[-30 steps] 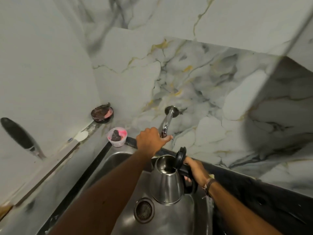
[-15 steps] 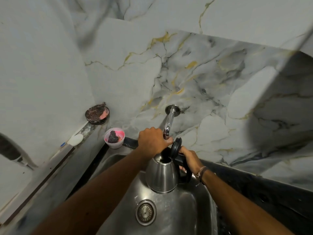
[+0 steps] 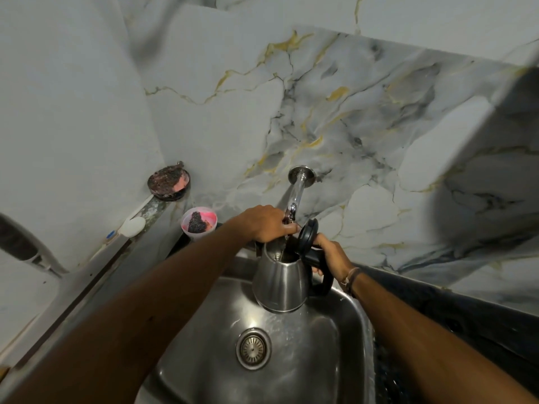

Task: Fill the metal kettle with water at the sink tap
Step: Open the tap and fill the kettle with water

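Observation:
A metal kettle point(image 3: 281, 282) with a black handle hangs above the steel sink point(image 3: 344, 339), its black lid point(image 3: 306, 235) flipped open. My right hand point(image 3: 332, 253) grips the handle and holds the kettle's mouth under the chrome tap point(image 3: 296, 193) that sticks out of the marble wall. My left hand point(image 3: 267, 223) is closed around the tap's end, right over the kettle's opening. A thin stream of water runs from the tap into the kettle.
The sink drain point(image 3: 253, 349) lies below the kettle. A pink cup point(image 3: 199, 223) with a dark scrubber stands at the sink's back left corner. A round soap dish point(image 3: 169, 183) and a white piece point(image 3: 132, 225) sit on the left ledge. A dark counter point(image 3: 466, 313) runs to the right.
The kettle rose from low in the sink up to the tap. My left hand closed on the tap's end, and water now runs into the kettle.

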`<control>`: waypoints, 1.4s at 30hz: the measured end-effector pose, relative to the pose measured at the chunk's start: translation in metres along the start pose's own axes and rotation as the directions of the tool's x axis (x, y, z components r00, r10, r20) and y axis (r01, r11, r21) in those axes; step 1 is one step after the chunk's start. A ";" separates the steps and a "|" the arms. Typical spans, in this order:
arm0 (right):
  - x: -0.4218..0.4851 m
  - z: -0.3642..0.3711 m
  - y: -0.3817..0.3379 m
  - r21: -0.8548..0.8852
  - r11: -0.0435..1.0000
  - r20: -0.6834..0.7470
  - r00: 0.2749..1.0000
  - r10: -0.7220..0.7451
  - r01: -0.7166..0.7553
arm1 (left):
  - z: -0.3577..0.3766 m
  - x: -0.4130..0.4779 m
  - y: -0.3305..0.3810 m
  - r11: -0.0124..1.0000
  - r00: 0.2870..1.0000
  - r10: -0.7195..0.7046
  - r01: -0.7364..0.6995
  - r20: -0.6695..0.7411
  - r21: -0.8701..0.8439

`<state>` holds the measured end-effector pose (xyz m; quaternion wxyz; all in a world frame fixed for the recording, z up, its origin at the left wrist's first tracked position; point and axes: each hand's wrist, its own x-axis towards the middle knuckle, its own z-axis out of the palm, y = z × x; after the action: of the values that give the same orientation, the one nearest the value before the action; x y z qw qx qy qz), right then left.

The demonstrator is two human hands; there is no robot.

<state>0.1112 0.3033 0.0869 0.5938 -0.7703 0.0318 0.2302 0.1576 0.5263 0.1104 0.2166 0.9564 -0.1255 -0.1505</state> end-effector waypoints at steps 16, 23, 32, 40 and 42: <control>0.003 -0.004 0.007 -0.054 0.998 0.003 0.999 0.035 -0.034 | -0.004 -0.004 -0.002 0.997 0.997 0.039 -0.035 -0.063 0.070; 0.006 -0.002 0.007 -0.066 0.998 0.006 1.000 0.026 -0.025 | -0.008 -0.007 0.001 0.995 0.995 0.022 -0.013 -0.094 0.098; 0.010 -0.002 0.013 -0.063 0.997 0.011 0.999 0.034 -0.033 | -0.013 -0.016 0.008 0.991 0.999 0.020 -0.013 -0.050 0.130; 0.011 -0.004 0.019 -0.046 0.999 0.003 1.000 0.025 -0.025 | -0.011 -0.020 0.007 0.991 0.999 0.017 -0.013 -0.029 0.132; 0.012 -0.005 0.021 -0.043 0.999 0.000 1.000 0.025 -0.025 | -0.011 -0.020 0.007 0.990 0.999 0.023 -0.016 -0.048 0.140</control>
<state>0.1167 0.2955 0.0641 0.5743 -0.7823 0.0366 0.2383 0.1420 0.5305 0.1272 0.1537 0.9714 -0.1397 -0.1155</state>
